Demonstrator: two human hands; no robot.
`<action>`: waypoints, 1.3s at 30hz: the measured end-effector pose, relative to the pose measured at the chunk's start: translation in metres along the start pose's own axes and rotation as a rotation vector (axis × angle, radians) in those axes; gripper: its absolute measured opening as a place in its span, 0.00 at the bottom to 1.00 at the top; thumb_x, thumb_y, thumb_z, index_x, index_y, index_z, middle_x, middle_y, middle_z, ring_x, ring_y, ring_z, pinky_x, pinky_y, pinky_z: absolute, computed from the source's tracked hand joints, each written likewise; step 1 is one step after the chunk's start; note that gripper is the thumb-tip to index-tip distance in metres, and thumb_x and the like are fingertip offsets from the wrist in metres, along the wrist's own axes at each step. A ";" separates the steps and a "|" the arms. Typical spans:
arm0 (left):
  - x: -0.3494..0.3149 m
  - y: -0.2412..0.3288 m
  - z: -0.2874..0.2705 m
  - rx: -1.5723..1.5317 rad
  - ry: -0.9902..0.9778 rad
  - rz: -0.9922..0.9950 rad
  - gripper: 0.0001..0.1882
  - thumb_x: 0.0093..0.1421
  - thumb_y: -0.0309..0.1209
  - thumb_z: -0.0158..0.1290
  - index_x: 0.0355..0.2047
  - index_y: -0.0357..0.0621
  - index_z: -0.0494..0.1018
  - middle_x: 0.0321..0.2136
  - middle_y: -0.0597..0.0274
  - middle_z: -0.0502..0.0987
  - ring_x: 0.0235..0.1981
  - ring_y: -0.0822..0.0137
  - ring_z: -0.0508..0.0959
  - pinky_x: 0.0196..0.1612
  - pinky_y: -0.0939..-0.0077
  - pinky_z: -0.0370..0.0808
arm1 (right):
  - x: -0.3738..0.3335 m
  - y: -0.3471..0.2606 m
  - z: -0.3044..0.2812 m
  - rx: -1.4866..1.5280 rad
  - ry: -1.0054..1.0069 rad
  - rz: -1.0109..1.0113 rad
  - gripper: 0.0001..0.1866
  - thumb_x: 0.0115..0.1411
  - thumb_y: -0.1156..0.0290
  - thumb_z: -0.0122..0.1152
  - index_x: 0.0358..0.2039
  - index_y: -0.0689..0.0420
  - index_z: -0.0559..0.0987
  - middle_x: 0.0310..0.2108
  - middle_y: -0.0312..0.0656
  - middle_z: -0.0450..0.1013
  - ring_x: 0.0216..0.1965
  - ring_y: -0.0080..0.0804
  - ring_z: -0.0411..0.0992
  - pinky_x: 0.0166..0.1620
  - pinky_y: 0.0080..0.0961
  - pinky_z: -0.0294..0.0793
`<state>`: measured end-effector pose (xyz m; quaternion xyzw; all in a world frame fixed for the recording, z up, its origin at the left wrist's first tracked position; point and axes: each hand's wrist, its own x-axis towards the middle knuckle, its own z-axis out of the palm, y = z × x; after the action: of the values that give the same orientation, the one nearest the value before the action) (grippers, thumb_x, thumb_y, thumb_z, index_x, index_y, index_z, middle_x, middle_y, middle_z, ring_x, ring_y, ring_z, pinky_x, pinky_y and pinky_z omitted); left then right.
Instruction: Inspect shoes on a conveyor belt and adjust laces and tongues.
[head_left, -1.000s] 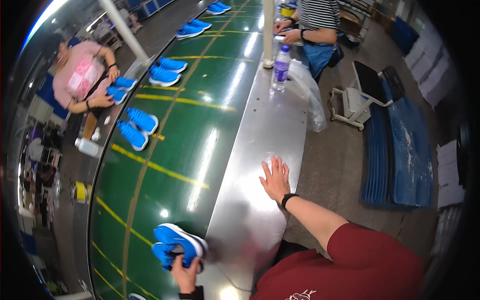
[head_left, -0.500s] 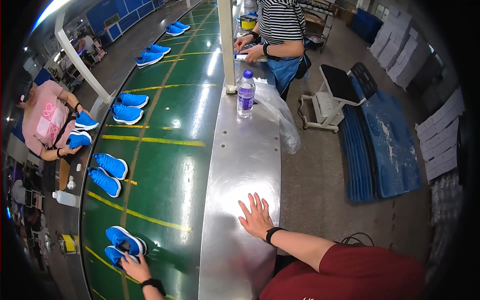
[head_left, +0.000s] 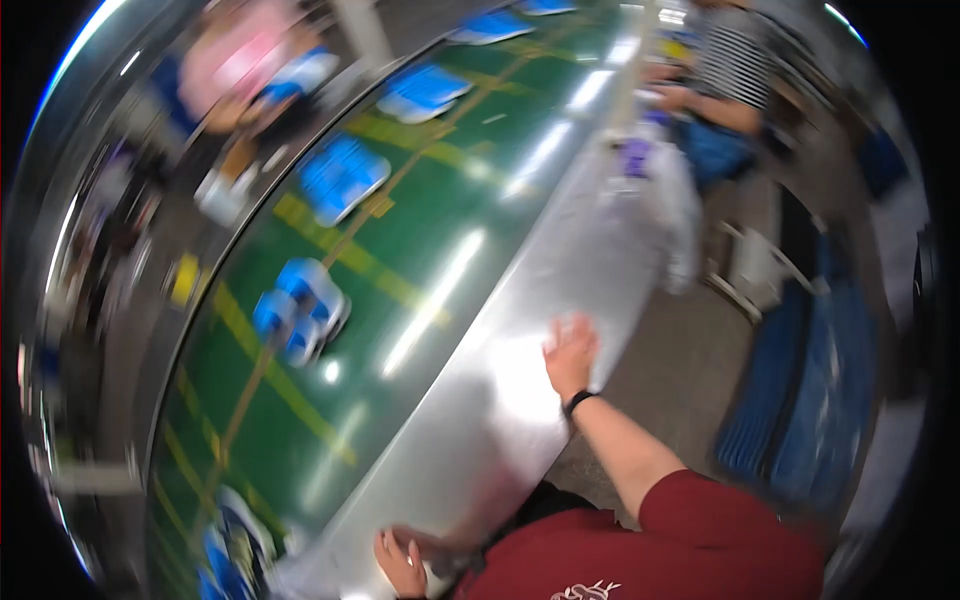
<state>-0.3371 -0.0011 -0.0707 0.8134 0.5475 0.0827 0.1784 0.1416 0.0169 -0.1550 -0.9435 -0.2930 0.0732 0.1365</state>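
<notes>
My right hand (head_left: 572, 355) rests on the bare metal ledge (head_left: 480, 370), fingers stretched out and holding nothing. Low in the picture, my left hand (head_left: 400, 563) is over the same ledge near its front end, with its fingers a little apart and nothing in them. To its left, on the green conveyor belt (head_left: 400, 320), lies a blurred pair of blue shoes (head_left: 235, 548), cut off at the lower edge. Farther up the belt is another pair of blue shoes with white soles (head_left: 303, 308). The whole view is smeared by motion.
More blue sneakers (head_left: 342, 178) sit in pairs along the belt. A purple-capped bottle (head_left: 636, 155) and clear plastic (head_left: 680, 225) are at the ledge's far end. One co-worker in pink (head_left: 240, 60) holds shoes across the belt; another in stripes (head_left: 735, 60) works beyond. Blue sheets (head_left: 815, 390) stand right.
My left hand has let go of the shoe pair on the belt and moved right to the ledge. The view has swung left and tilted. My right hand stays on the ledge.
</notes>
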 end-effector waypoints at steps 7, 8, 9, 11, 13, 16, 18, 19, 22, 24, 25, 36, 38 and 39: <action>-0.066 0.022 0.031 0.298 -0.025 -0.148 0.32 0.59 0.48 0.52 0.60 0.48 0.61 0.61 0.48 0.59 0.63 0.48 0.58 0.61 0.53 0.57 | 0.050 0.043 -0.020 -0.340 0.277 -0.121 0.27 0.65 0.52 0.45 0.62 0.43 0.61 0.64 0.50 0.55 0.65 0.49 0.50 0.61 0.48 0.53; -0.065 0.028 0.031 0.289 -0.011 -0.199 0.32 0.59 0.48 0.52 0.60 0.48 0.61 0.61 0.48 0.59 0.63 0.48 0.58 0.61 0.53 0.57 | 0.057 0.051 -0.014 -0.335 0.278 -0.140 0.26 0.65 0.52 0.44 0.63 0.42 0.61 0.64 0.50 0.55 0.65 0.50 0.51 0.62 0.48 0.52; -0.061 0.038 0.027 0.272 -0.007 -0.168 0.31 0.59 0.47 0.52 0.60 0.49 0.61 0.61 0.49 0.59 0.63 0.50 0.58 0.61 0.54 0.57 | 0.065 0.057 -0.011 -0.331 0.282 -0.153 0.26 0.66 0.52 0.43 0.63 0.42 0.61 0.64 0.50 0.55 0.65 0.50 0.51 0.62 0.48 0.52; -0.056 0.044 0.020 0.240 0.011 -0.161 0.31 0.59 0.46 0.52 0.61 0.49 0.61 0.61 0.50 0.59 0.63 0.51 0.58 0.60 0.55 0.58 | 0.077 0.061 -0.020 -0.256 0.200 -0.169 0.26 0.66 0.52 0.44 0.63 0.45 0.61 0.64 0.53 0.55 0.65 0.51 0.51 0.62 0.48 0.52; -0.053 0.035 0.012 0.116 -0.053 -0.037 0.30 0.60 0.42 0.51 0.61 0.50 0.60 0.60 0.50 0.60 0.61 0.50 0.60 0.58 0.54 0.61 | 0.068 0.058 -0.026 -0.187 0.125 -0.143 0.27 0.66 0.53 0.45 0.63 0.47 0.60 0.63 0.55 0.54 0.64 0.53 0.51 0.63 0.49 0.52; -0.058 0.019 0.007 0.034 -0.038 0.000 0.27 0.59 0.37 0.53 0.59 0.51 0.64 0.60 0.53 0.61 0.60 0.52 0.62 0.56 0.57 0.65 | 0.018 0.036 -0.022 -0.071 0.193 -0.400 0.27 0.64 0.61 0.49 0.61 0.59 0.61 0.62 0.66 0.52 0.64 0.61 0.50 0.64 0.50 0.51; -0.057 0.015 0.007 -0.066 0.003 0.033 0.24 0.56 0.32 0.56 0.55 0.47 0.68 0.57 0.54 0.65 0.59 0.52 0.64 0.55 0.58 0.66 | -0.034 0.017 -0.009 0.021 0.202 -0.632 0.26 0.61 0.67 0.51 0.58 0.61 0.64 0.62 0.66 0.52 0.64 0.62 0.50 0.65 0.48 0.50; -0.058 0.012 0.007 -0.072 0.006 0.044 0.24 0.56 0.32 0.56 0.55 0.47 0.68 0.57 0.54 0.65 0.59 0.52 0.64 0.55 0.58 0.66 | -0.063 0.002 -0.008 0.115 0.121 -0.729 0.26 0.59 0.68 0.53 0.58 0.61 0.64 0.62 0.66 0.51 0.64 0.61 0.50 0.65 0.49 0.49; -0.043 -0.021 0.007 -0.361 0.004 0.034 0.22 0.55 0.31 0.56 0.52 0.45 0.69 0.52 0.52 0.69 0.57 0.51 0.65 0.55 0.58 0.66 | -0.147 -0.052 -0.008 0.105 -0.044 -0.833 0.27 0.59 0.66 0.55 0.59 0.56 0.64 0.63 0.64 0.51 0.65 0.62 0.48 0.65 0.52 0.46; -0.040 -0.047 -0.004 -0.291 0.231 -0.041 0.22 0.53 0.30 0.56 0.49 0.43 0.70 0.47 0.52 0.73 0.51 0.49 0.69 0.55 0.58 0.66 | -0.189 -0.080 -0.003 0.206 -0.194 -0.785 0.28 0.59 0.67 0.56 0.60 0.55 0.64 0.63 0.64 0.51 0.65 0.63 0.48 0.65 0.52 0.46; -0.035 -0.062 -0.013 -0.283 0.272 -0.083 0.24 0.52 0.30 0.56 0.51 0.43 0.69 0.47 0.50 0.73 0.51 0.48 0.69 0.55 0.57 0.66 | -0.206 -0.087 0.004 0.249 -0.175 -0.792 0.27 0.58 0.68 0.57 0.58 0.53 0.66 0.63 0.64 0.51 0.64 0.63 0.48 0.64 0.52 0.48; 0.079 -0.256 -0.137 0.470 0.293 -0.385 0.38 0.48 0.54 0.59 0.60 0.66 0.63 0.47 0.42 0.69 0.49 0.49 0.68 0.47 0.61 0.66 | -0.281 -0.106 -0.032 0.329 -0.361 -0.604 0.20 0.59 0.71 0.55 0.53 0.56 0.70 0.62 0.61 0.54 0.61 0.57 0.57 0.61 0.40 0.59; 0.099 -0.277 -0.143 0.515 0.139 -0.426 0.39 0.47 0.60 0.58 0.60 0.70 0.63 0.40 0.48 0.75 0.44 0.53 0.73 0.43 0.63 0.67 | -0.285 -0.095 -0.049 0.291 -0.339 -0.499 0.19 0.60 0.71 0.54 0.53 0.57 0.70 0.62 0.61 0.55 0.59 0.56 0.60 0.60 0.38 0.61; 0.110 -0.289 -0.141 0.481 -0.037 -0.488 0.39 0.47 0.61 0.57 0.59 0.71 0.63 0.38 0.52 0.78 0.42 0.54 0.76 0.42 0.61 0.69 | -0.287 -0.087 -0.058 0.280 -0.334 -0.460 0.18 0.61 0.71 0.54 0.52 0.57 0.71 0.62 0.60 0.56 0.59 0.56 0.61 0.60 0.38 0.62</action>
<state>-0.5903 0.2259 -0.0570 0.6786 0.7264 -0.1086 0.0061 -0.1268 -0.0908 -0.0571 -0.7995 -0.5040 0.2342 0.2280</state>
